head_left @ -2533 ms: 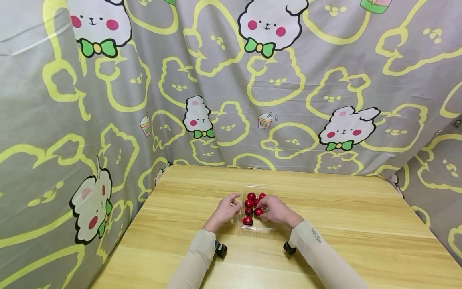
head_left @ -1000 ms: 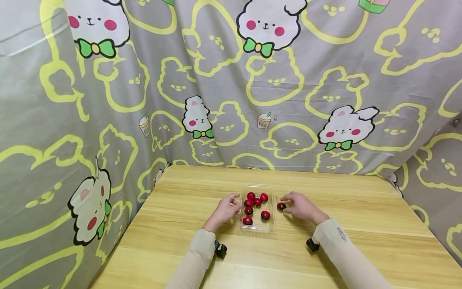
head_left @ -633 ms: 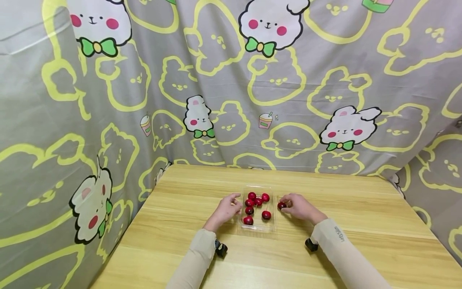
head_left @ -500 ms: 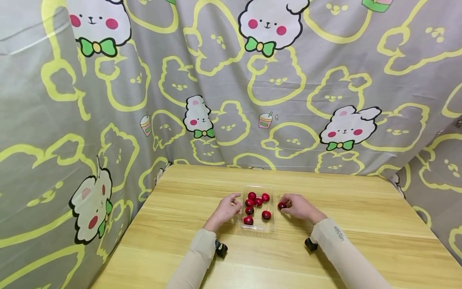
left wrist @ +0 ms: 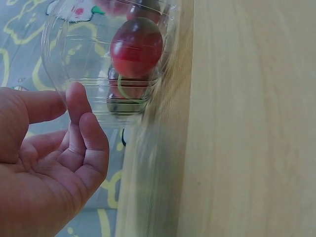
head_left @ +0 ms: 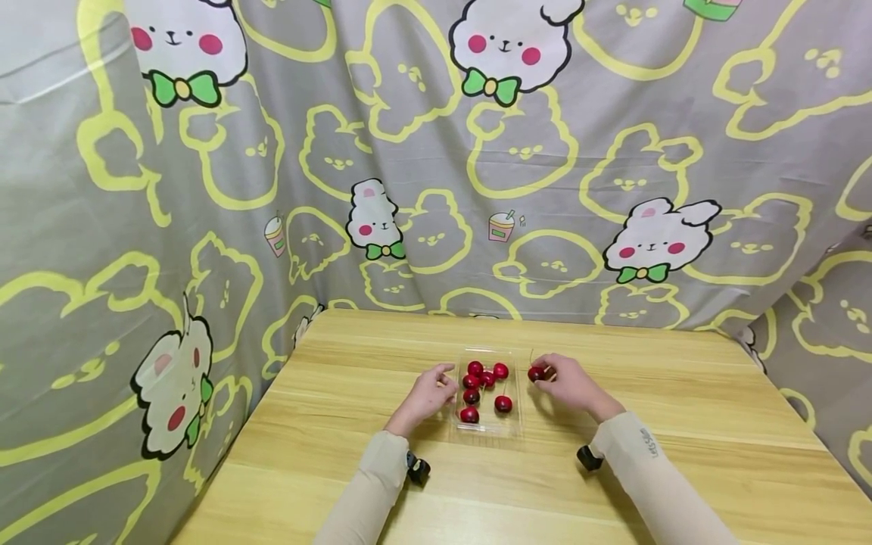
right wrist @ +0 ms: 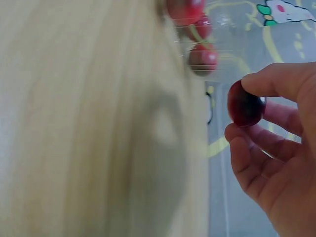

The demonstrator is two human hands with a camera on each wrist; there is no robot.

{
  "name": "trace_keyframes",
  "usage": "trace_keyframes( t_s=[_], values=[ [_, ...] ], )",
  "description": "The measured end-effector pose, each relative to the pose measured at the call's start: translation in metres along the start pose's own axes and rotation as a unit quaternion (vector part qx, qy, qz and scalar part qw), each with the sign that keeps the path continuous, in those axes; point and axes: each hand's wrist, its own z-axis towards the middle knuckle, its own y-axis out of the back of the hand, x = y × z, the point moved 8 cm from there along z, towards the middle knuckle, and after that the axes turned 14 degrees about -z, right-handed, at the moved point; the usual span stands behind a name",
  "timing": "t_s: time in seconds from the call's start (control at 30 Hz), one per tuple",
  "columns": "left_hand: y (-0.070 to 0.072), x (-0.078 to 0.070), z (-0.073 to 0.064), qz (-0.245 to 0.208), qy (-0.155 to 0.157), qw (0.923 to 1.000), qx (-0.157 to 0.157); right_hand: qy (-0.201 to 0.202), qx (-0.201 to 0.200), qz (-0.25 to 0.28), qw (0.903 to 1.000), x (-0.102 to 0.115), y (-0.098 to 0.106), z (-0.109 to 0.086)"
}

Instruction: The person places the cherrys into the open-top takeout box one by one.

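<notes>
Several dark red cherries lie in a clear plastic container in the middle of the table. My left hand stays at the container's left side, fingers loosely bent, fingertips at its wall in the left wrist view. To the right of the container, my right hand pinches one cherry between thumb and fingers. That cherry is apart from the container and seems slightly above the table; its thin stem points up in the head view. Fingers hide part of it.
The container stands on a light wooden table. A grey curtain with cartoon rabbits hangs along the back and left. Black wrist devices sit below both hands.
My right hand has left the container, moved right to a cherry on the table, pinched it and raised it slightly. My left hand has stayed at the container.
</notes>
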Motion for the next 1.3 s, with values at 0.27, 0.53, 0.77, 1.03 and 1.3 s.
trace_keyframes(
  t_s=[0.27, 0.53, 0.77, 1.03, 1.3],
  values=[
    [-0.001, -0.001, -0.002, -0.004, -0.003, 1.0000, -0.006, 0.028, -0.043, 0.069, 0.9963, 0.024, 0.019, -0.001],
    [0.001, 0.000, -0.002, 0.007, -0.005, 0.9998, -0.016, 0.090, -0.024, 0.054, 0.9942, 0.056, 0.010, -0.003],
    [-0.001, -0.007, -0.006, 0.001, -0.004, 0.9999, -0.015, 0.106, 0.032, 0.031, 0.9934, 0.063, -0.009, -0.002],
    [0.000, 0.002, 0.001, 0.001, -0.001, 0.9998, -0.020, 0.154, 0.081, -0.048, 0.9836, 0.079, -0.017, -0.004],
    [-0.001, 0.003, 0.003, -0.009, -0.002, 0.9998, -0.018, 0.170, 0.091, -0.074, 0.9785, 0.082, -0.026, -0.005]
  ],
)
